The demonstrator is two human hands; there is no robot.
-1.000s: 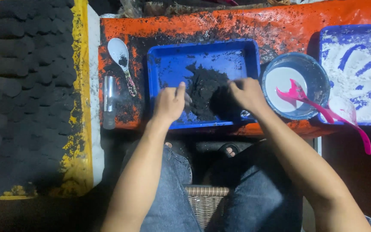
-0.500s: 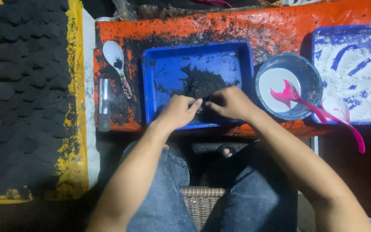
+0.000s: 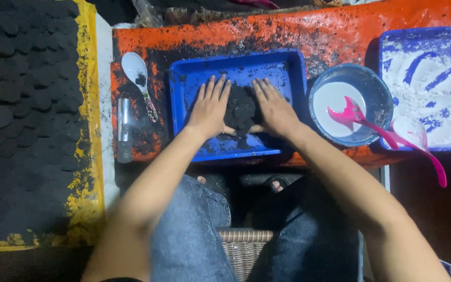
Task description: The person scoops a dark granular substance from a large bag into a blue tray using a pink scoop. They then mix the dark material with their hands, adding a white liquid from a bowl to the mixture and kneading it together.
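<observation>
Inside the blue tray [image 3: 236, 68], the left hand [image 3: 210, 109] and right hand [image 3: 273, 107] lie flat, fingers spread, flanking the dark mound [image 3: 241, 107]; even inward pressure should keep it compact.

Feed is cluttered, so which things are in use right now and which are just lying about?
In use: left hand and right hand, flat around the black pile in the blue tray.

Lying about: white spoon, bowl, pink scoop, powder tray, black discs.

Just one view here, a head cam looking straight down, pretty close. The orange table [image 3: 340, 31] runs along the top edge, knees at the bottom
</observation>
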